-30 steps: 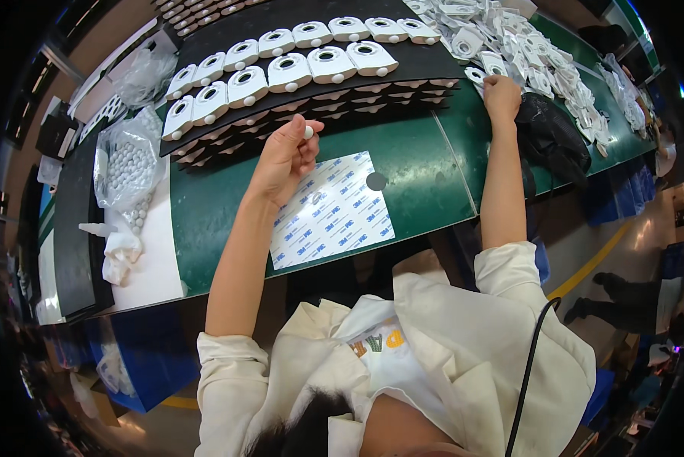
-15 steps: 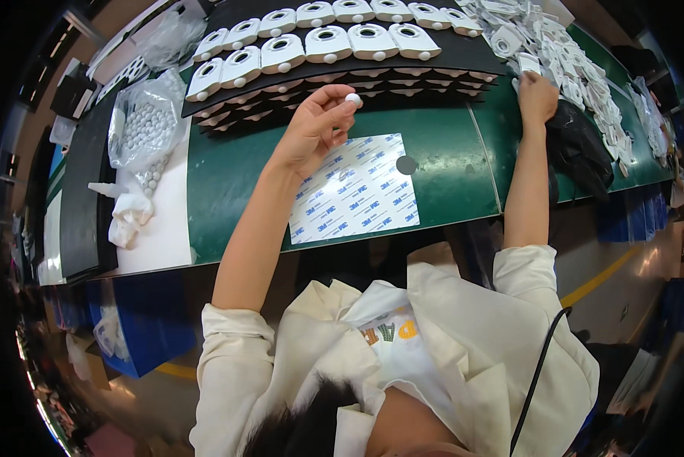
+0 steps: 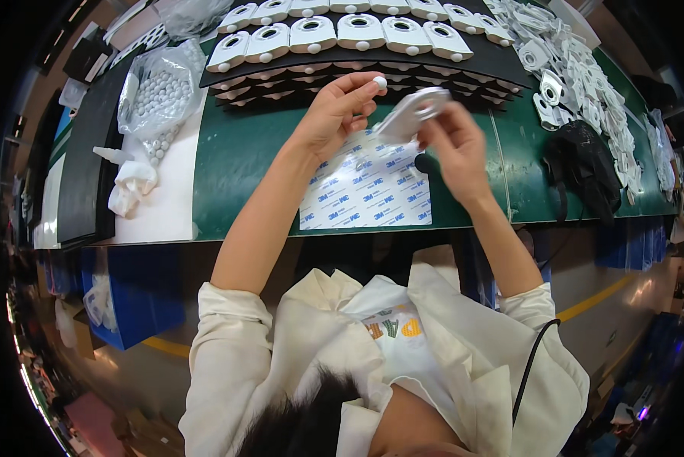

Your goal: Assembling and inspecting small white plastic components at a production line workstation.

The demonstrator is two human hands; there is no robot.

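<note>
Between thumb and forefinger, my left hand [image 3: 334,114] pinches a small white ball [image 3: 381,82]. My right hand [image 3: 456,145], slightly blurred, grips a white plastic housing [image 3: 413,114] with a round hole, tilted just right of the ball and apart from it. Below both hands lies a white sheet [image 3: 368,186] with blue print on the green table, a dark disc [image 3: 426,163] at its right edge. Beyond them, rows of similar housings [image 3: 312,34], each with a white ball at its front end, stand on stacked black boards [image 3: 296,66].
At left, a clear bag of white balls [image 3: 159,95] spills onto a white surface beside a crumpled white cloth [image 3: 134,183]. A heap of loose housings [image 3: 586,99] covers the right side, with a black bag [image 3: 586,171] before it. Blue bins [image 3: 147,301] stand below the table.
My right hand has come from the heap to the middle, bringing a white housing. My left hand still holds the ball. The whole view has shifted a little.
</note>
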